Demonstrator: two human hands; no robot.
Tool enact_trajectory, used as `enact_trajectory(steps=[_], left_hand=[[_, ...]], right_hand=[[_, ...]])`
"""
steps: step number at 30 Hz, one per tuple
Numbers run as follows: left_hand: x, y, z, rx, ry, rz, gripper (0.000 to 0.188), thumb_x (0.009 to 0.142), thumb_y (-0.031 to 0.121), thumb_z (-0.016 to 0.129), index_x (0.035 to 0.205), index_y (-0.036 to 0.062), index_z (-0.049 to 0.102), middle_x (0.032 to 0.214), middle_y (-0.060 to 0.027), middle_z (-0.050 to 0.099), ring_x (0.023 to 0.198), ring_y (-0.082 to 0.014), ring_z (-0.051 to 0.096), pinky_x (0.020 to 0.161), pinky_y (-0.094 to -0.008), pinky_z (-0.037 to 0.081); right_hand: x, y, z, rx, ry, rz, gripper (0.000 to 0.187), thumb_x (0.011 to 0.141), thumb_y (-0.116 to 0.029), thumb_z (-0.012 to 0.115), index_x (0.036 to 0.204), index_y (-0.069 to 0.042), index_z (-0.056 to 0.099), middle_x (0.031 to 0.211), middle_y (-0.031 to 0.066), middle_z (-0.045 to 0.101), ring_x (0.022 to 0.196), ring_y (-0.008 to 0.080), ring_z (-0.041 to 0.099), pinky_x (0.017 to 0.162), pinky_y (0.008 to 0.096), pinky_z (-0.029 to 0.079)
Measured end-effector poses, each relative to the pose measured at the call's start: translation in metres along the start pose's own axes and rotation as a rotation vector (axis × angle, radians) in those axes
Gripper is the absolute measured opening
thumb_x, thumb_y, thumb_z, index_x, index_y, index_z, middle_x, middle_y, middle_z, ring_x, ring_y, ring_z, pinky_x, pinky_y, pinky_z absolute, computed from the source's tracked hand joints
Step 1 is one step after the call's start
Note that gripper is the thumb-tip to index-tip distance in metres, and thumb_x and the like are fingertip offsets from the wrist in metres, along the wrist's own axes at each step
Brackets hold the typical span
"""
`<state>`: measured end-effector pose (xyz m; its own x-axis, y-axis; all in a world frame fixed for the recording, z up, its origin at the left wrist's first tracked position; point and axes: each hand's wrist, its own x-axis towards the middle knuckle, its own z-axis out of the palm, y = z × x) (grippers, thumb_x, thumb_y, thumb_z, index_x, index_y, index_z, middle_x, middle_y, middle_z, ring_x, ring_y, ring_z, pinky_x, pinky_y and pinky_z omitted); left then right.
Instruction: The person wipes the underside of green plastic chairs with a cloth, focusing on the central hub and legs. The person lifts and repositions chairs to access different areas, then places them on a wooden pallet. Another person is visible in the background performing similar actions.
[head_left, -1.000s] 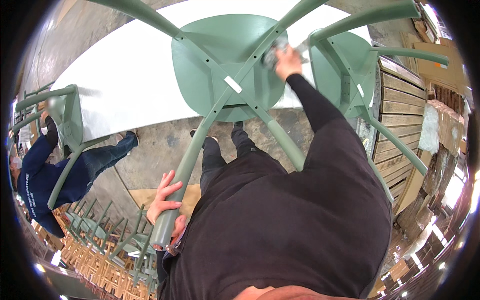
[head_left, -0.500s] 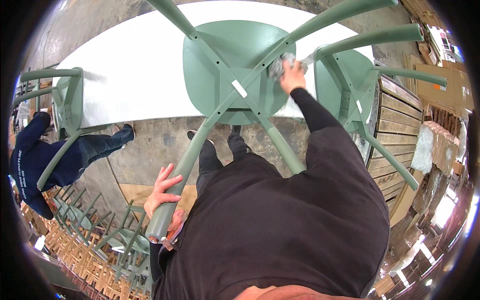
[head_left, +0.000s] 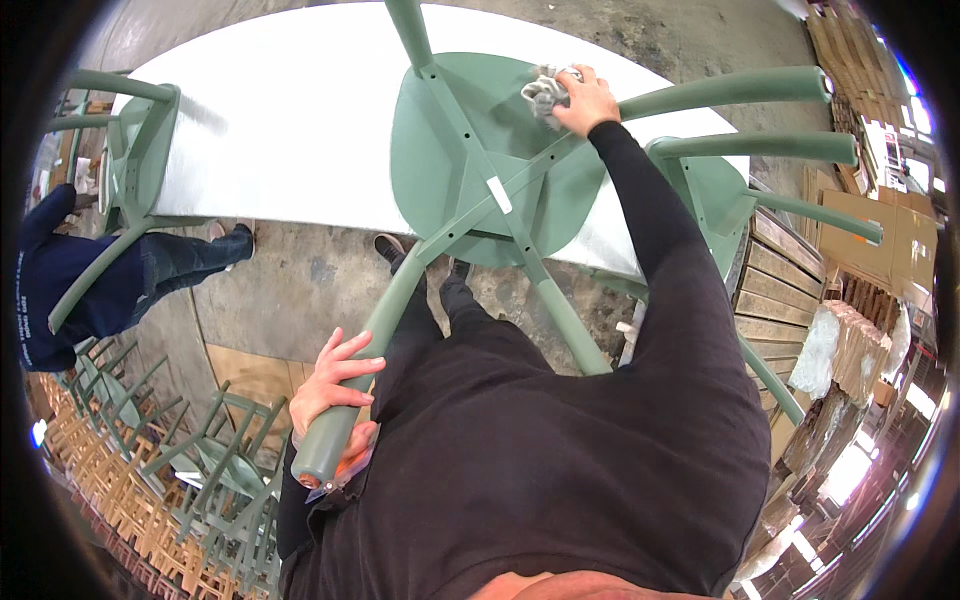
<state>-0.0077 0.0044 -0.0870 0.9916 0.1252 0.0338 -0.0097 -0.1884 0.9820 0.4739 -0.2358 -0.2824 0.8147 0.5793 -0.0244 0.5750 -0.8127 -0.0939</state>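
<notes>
A green stool or chair [head_left: 440,140] rests upside down on a white table [head_left: 280,130], its legs splayed toward me from a crossed frame. Around the near left leg wraps my left hand [head_left: 335,385], close to the leg's end. My right hand [head_left: 590,100] presses a crumpled grey-white rag [head_left: 545,95] against the underside of the seat, by its far right edge. A white label [head_left: 499,195] sits where the frame pieces cross. Another green seat [head_left: 705,200] with legs up stands to the right of my right arm.
At the left end of the table is one more green chair [head_left: 140,160], with a person in dark clothes [head_left: 100,285] beside it. Several green and bare-wood chair frames [head_left: 170,480] stand at lower left. Slatted wood [head_left: 780,290] and cardboard boxes [head_left: 870,235] lie on the right.
My right hand has moved the rag farther away along the seat, from its right side toward its far edge. The chair has turned slightly, while my left hand keeps hold of the leg.
</notes>
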Motion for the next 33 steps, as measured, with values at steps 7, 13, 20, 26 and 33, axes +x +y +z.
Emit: enact_trajectory(steps=[7, 13, 20, 26, 33], left_hand=[[0.010, 0.001, -0.007, -0.002, -0.048, -0.019, 0.024, 0.076, 0.020, 0.085, 0.088, 0.0088, 0.067, 0.117, -0.0194, 0.074, 0.132, -0.0481, 0.057, 0.118, -0.0687, 0.023], [0.007, 0.006, -0.005, 0.048, -0.028, -0.073, 0.033, 0.082, 0.036, 0.085, 0.088, 0.0108, 0.065, 0.115, -0.0194, 0.074, 0.131, -0.0466, 0.057, 0.118, -0.0701, 0.023], [0.006, 0.009, -0.005, 0.028, -0.004, -0.082, 0.022, 0.077, 0.019, 0.084, 0.089, 0.0106, 0.067, 0.115, -0.0191, 0.074, 0.130, -0.0461, 0.059, 0.117, -0.0688, 0.025], [0.011, 0.006, -0.008, 0.002, -0.026, -0.062, 0.022, 0.077, 0.018, 0.083, 0.089, 0.0099, 0.067, 0.113, -0.0174, 0.074, 0.129, -0.0452, 0.060, 0.118, -0.0674, 0.026], [0.014, 0.017, -0.010, 0.049, -0.043, -0.184, 0.029, 0.080, 0.031, 0.085, 0.086, 0.0100, 0.067, 0.112, -0.0176, 0.075, 0.131, -0.0468, 0.058, 0.118, -0.0689, 0.025]], right_hand=[[0.001, -0.100, 0.055, 0.040, -0.045, -0.290, 0.041, 0.080, -0.026, 0.075, 0.120, -0.021, 0.069, 0.145, 0.0107, 0.054, 0.127, 0.0373, 0.052, 0.107, 0.0473, 0.046], [0.048, -0.083, 0.061, 0.111, 0.038, -0.126, 0.038, 0.083, -0.020, 0.072, 0.121, -0.023, 0.069, 0.144, 0.0071, 0.055, 0.126, 0.0358, 0.053, 0.105, 0.0486, 0.049], [-0.027, -0.045, 0.031, 0.264, -0.381, -0.446, 0.042, 0.080, -0.007, 0.074, 0.118, -0.022, 0.065, 0.132, 0.0035, 0.063, 0.120, 0.0334, 0.058, 0.106, 0.0436, 0.048], [0.061, -0.097, 0.068, 0.187, -0.055, -0.483, 0.039, 0.080, -0.004, 0.067, 0.115, -0.020, 0.068, 0.131, 0.0040, 0.060, 0.119, 0.0313, 0.056, 0.101, 0.0453, 0.050], [0.133, -0.140, 0.090, 0.292, 0.100, -0.346, 0.029, 0.083, -0.008, 0.064, 0.111, -0.017, 0.068, 0.120, 0.0059, 0.067, 0.114, 0.0323, 0.061, 0.097, 0.0462, 0.050]])
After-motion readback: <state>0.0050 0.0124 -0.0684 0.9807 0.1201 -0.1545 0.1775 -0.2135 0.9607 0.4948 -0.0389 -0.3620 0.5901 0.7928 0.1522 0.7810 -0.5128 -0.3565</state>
